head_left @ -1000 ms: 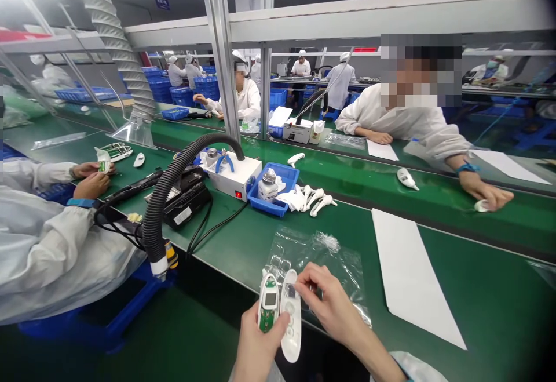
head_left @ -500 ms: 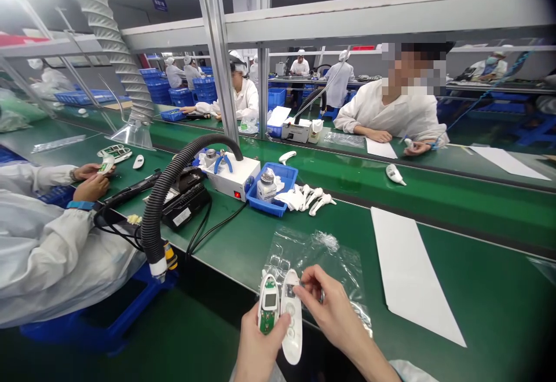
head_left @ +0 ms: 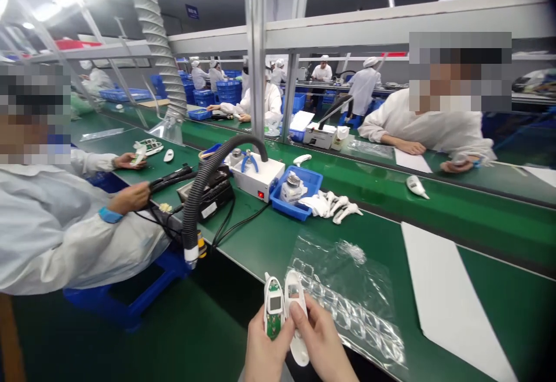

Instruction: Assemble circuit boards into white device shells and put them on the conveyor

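Right fingers [head_left: 304, 325] have moved down, pinching the cover [head_left: 299, 352], left fingers [head_left: 284, 338] the shell [head_left: 274, 312]; blue tray [head_left: 294, 213] holds a bottle [head_left: 292, 189].

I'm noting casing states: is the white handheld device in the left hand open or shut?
Open: green circuit board and screen are exposed; the white cover is off, beside it in the right hand.

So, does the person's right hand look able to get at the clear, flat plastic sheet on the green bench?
Probably yes: the right hand is beside the clear plastic sheet, with nothing visible between them, though its grip on the long white plastic cover would likely have to open first.
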{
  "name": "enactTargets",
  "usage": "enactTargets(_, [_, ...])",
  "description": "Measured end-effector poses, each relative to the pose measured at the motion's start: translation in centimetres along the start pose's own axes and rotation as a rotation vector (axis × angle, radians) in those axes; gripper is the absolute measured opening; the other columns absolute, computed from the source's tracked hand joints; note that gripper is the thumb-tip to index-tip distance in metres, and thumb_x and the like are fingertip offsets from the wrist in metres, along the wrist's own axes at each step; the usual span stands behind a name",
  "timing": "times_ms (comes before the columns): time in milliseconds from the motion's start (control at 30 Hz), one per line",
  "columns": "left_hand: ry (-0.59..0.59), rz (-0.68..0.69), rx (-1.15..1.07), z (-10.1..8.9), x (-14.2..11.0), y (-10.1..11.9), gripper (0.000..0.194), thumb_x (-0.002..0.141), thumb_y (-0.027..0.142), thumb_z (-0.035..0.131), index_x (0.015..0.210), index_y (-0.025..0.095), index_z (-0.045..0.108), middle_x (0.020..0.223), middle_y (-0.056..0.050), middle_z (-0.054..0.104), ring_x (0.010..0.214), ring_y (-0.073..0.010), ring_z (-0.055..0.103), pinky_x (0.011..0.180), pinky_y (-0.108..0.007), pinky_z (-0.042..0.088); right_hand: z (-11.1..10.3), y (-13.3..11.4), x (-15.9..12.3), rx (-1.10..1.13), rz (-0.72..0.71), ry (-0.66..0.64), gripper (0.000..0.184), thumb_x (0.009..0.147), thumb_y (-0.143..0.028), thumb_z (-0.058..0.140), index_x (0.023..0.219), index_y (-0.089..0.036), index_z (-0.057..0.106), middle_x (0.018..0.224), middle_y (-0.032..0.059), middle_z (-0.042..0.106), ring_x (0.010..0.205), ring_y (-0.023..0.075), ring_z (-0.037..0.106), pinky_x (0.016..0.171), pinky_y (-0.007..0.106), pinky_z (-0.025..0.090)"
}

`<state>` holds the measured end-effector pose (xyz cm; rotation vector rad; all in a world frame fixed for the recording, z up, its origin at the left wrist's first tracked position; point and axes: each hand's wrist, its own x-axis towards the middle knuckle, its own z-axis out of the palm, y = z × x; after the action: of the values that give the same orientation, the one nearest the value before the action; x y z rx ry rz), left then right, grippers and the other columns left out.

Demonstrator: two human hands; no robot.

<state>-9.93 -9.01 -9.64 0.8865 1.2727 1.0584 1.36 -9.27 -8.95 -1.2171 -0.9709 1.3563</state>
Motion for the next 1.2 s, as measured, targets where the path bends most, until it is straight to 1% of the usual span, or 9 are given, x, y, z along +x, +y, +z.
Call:
enactTargets(100, [0.086,-0.048,-0.157,-3.0,0.5,-0.3,0.054,0.064,0.058,0.073,0.095,0.014,0.066,0.057,0.002,0.053,0.042,-0.0065,0.036,0.037,-0.018,0.024,3.2,1.7,1.8,0.035,0.108,-0.076,0.042,0.083,-0.059,0.055,0.085,-0.017,0.057,0.063,0.0008,0.062,0.051,0.0135,0.057,0.048,0.023,0.044])
enactTargets(200, [0.275,-0.123,-0.418,-7.7,1.9,-0.4,0.064,0.072,0.07,0.057,0.102,0.014,0.063,0.055,0.004,0.05,0.039,-0.0065,0.037,0.035,-0.017,0.022,8.3,3.5,4.9,0.116,0.232,-0.212,0.055,0.075,-0.068,0.058,0.094,-0.016,0.057,0.056,-0.0009,0.061,0.033,0.0094,0.048,0.029,0.018,0.03])
enactTargets(333, [0.467,-0.099,-0.576,-14.1,4.1,-0.5,0.053,0.071,0.064,0.063,0.076,0.011,0.062,0.054,-0.001,0.057,0.042,-0.0092,0.048,0.04,-0.018,0.034,17.0,5.5,8.5,0.218,0.357,-0.325,0.063,0.068,-0.075,0.058,0.076,-0.013,0.059,0.047,0.0003,0.059,0.028,0.0063,0.042,0.024,0.016,0.024])
enactTargets(433, [0.57,-0.072,-0.626,-16.7,5.4,-0.6,0.046,0.073,0.059,0.063,0.072,0.013,0.061,0.056,-0.002,0.06,0.045,-0.0112,0.054,0.042,-0.02,0.039,20.9,6.5,9.4,0.229,0.426,-0.344,0.059,0.072,-0.073,0.055,0.062,-0.015,0.055,0.043,0.0011,0.057,0.027,0.0069,0.042,0.024,0.018,0.028])
enactTargets(500, [0.587,-0.072,-0.638,-16.9,6.0,-0.8,0.045,0.074,0.059,0.061,0.072,0.014,0.06,0.053,0.0,0.058,0.043,-0.0105,0.052,0.04,-0.019,0.036,21.0,6.8,9.5,0.227,0.425,-0.343,0.059,0.074,-0.072,0.053,0.059,-0.016,0.054,0.043,0.0009,0.057,0.027,0.0068,0.042,0.024,0.018,0.027])
enactTargets(667, [0.475,-0.094,-0.618,-13.6,7.5,-1.5,0.053,0.072,0.067,0.058,0.069,0.014,0.061,0.045,0.003,0.051,0.037,-0.0094,0.045,0.035,-0.018,0.028,16.5,6.8,9.7,0.252,0.361,-0.322,0.055,0.072,-0.069,0.059,0.065,-0.015,0.057,0.044,0.0009,0.059,0.028,0.0087,0.046,0.025,0.018,0.02])
enactTargets(767, [0.437,-0.097,-0.605,-12.3,8.2,-1.5,0.054,0.073,0.067,0.058,0.071,0.013,0.062,0.045,0.004,0.049,0.037,-0.009,0.044,0.036,-0.018,0.028,15.2,6.4,10.1,0.246,0.333,-0.281,0.054,0.071,-0.069,0.061,0.063,-0.016,0.056,0.04,-0.0006,0.056,0.027,0.0093,0.046,0.025,0.017,0.017])
enactTargets(1033, [0.586,-0.057,-0.586,-14.8,6.7,-1.6,0.053,0.076,0.067,0.054,0.076,0.015,0.061,0.045,0.004,0.05,0.04,-0.009,0.045,0.037,-0.018,0.03,18.4,6.2,9.1,0.169,0.379,-0.369,0.057,0.071,-0.072,0.057,0.071,-0.015,0.059,0.041,-0.0012,0.056,0.029,0.009,0.046,0.026,0.017,0.02])
enactTargets(1200, [0.552,-0.016,-0.522,-14.6,6.8,-1.0,0.054,0.075,0.067,0.055,0.062,0.015,0.058,0.043,0.002,0.05,0.038,-0.0091,0.042,0.037,-0.019,0.03,16.3,6.2,7.8,0.132,0.383,-0.315,0.061,0.067,-0.074,0.059,0.074,-0.013,0.061,0.043,0.0002,0.059,0.028,0.0074,0.044,0.027,0.016,0.018])
